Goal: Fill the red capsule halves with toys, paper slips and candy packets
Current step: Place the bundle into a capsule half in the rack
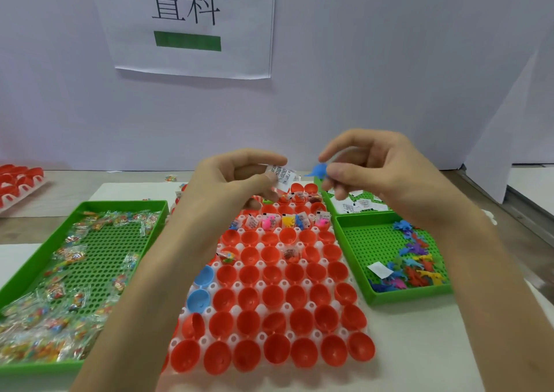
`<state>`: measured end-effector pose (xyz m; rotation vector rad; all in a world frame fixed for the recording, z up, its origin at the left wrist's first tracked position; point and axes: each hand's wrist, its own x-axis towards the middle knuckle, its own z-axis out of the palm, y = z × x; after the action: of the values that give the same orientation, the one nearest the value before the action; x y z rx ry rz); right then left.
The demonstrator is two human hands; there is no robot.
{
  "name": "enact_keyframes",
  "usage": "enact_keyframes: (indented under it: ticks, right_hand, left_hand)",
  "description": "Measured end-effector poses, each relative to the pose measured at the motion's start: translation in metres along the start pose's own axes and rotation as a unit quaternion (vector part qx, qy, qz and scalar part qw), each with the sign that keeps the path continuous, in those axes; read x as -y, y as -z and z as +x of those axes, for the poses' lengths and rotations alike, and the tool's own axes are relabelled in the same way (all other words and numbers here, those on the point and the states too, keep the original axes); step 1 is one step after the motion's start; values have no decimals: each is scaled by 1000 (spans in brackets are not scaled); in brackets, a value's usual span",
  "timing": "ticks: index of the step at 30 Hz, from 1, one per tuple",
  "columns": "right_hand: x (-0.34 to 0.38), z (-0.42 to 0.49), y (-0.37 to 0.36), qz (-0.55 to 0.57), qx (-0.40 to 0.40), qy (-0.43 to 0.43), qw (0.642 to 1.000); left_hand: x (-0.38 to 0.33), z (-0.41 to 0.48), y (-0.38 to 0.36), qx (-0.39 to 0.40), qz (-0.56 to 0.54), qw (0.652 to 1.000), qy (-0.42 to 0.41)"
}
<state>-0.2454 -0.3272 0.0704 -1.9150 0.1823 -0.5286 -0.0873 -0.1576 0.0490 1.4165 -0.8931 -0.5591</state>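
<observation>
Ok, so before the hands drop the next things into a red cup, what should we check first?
1. The left hand holds a paper slip: ok.
2. The right hand pinches a blue toy: ok.
3. Empty red capsule halves wait in the white rack: ok, the near rows are empty.
4. Only one slip is in the fingers: cannot tell.
5. There are candy packets in the left green tray: ok.
6. Only red halves are in the rack: not ok, two blue halves sit at its left edge.
</observation>
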Motion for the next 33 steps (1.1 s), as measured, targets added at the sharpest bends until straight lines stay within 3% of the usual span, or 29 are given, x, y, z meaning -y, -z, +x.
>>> enact_keyframes:
  ticks: [3, 11, 16, 22, 33]
  right_hand:
    - [13, -1, -20, 27, -17, 34, 999]
    - [12, 3, -37, -59, -98, 15, 993]
    - [19, 0, -44, -86, -146, 45, 985]
    - [26, -2, -58, -142, -222, 85, 961]
    - [29, -5, -74, -249, -273, 171, 914]
  left_hand:
    - [0, -2, -5, -2, 6, 1000, -21]
    - [-10, -8, -8, 14, -5, 998, -63]
    - [-14, -10, -9, -2, -9, 997, -74]
    - [-18, -11, -8, -21, -4, 994, -111]
    - [-25, -14, -5, -13, 30, 989, -141]
